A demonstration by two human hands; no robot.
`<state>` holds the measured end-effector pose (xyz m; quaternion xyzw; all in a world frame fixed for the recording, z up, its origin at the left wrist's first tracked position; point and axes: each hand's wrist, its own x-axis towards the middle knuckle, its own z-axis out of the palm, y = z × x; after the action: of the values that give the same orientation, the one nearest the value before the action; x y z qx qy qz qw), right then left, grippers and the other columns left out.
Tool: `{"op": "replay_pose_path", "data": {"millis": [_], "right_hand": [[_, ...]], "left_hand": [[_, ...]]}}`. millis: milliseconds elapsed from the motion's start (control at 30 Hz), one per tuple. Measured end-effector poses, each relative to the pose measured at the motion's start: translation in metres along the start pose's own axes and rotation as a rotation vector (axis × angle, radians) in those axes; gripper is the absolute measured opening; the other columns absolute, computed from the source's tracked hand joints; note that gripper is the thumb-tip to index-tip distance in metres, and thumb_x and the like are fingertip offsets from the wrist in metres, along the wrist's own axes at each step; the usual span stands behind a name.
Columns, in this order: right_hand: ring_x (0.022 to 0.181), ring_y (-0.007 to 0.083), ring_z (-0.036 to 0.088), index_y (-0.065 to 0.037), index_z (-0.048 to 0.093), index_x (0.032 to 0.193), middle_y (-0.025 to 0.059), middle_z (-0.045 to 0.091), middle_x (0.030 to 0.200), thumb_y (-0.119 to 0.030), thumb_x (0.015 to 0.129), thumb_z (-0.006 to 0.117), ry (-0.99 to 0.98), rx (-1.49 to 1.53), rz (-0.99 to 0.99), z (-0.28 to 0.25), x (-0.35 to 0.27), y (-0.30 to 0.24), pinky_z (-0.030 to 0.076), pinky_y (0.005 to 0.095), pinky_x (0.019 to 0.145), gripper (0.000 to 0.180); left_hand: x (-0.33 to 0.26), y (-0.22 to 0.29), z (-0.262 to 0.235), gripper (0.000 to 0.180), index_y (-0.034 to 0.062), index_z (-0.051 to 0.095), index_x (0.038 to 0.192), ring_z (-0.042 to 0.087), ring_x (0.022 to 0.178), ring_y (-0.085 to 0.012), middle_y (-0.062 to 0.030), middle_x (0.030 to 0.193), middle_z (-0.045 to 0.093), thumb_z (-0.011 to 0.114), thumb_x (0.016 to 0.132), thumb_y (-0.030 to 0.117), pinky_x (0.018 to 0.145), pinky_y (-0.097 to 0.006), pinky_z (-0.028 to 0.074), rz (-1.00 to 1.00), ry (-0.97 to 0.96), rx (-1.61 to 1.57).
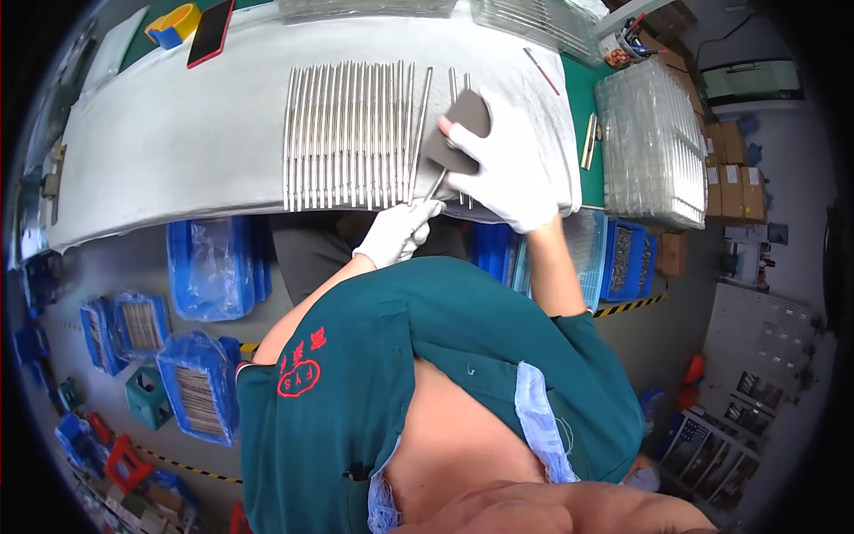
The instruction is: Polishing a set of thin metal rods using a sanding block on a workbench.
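My left hand (pixel 400 233), in a white glove, is closed round the near end of a slim metal rod (pixel 435 184) at the table's front edge. My right hand (pixel 511 169), gloved in white with bare fingertips showing, grips a dark grey-brown abrasive pad (pixel 470 114). The pad lies over the rod and hides its far part. Left of the hands, many silvery rods (pixel 342 133) lie side by side in a neat row. One more rod (pixel 424 111) lies slightly tilted beside that row. A few rods (pixel 452 82) run partly hidden beneath the pad and my right hand.
A pale cloth (pixel 178 151) covers the green table. Phone (pixel 211 34) and yellow-blue tape roll (pixel 175 25) lie far left. Clear plastic trays (pixel 649 142) are stacked right, near short brass-coloured pieces (pixel 589 141) and a pen cup (pixel 620 49). Blue bins (pixel 209 267) stand below the table.
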<state>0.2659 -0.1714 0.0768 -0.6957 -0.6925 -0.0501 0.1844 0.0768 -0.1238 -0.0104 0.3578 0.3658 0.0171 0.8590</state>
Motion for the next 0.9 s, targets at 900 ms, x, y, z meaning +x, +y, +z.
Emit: {"op": "replay_pose_path", "data": {"millis": [900], "right_hand": [[0.120,0.0376,0.050,-0.028,0.066,0.126,0.0201,0.051,0.130,-0.032,0.061,0.081,-0.067,-0.085,-0.083,-0.018,-0.006,0.021,0.042,0.0462,0.101,0.066]], "left_hand": [[0.001,-0.001,0.000,0.034,0.0065,0.064,0.113,0.026,0.040,-0.0031,0.0067,0.056,0.041,0.058,0.096,0.036,0.037,-0.022,0.019,-0.037,-0.007,-0.137]]}}
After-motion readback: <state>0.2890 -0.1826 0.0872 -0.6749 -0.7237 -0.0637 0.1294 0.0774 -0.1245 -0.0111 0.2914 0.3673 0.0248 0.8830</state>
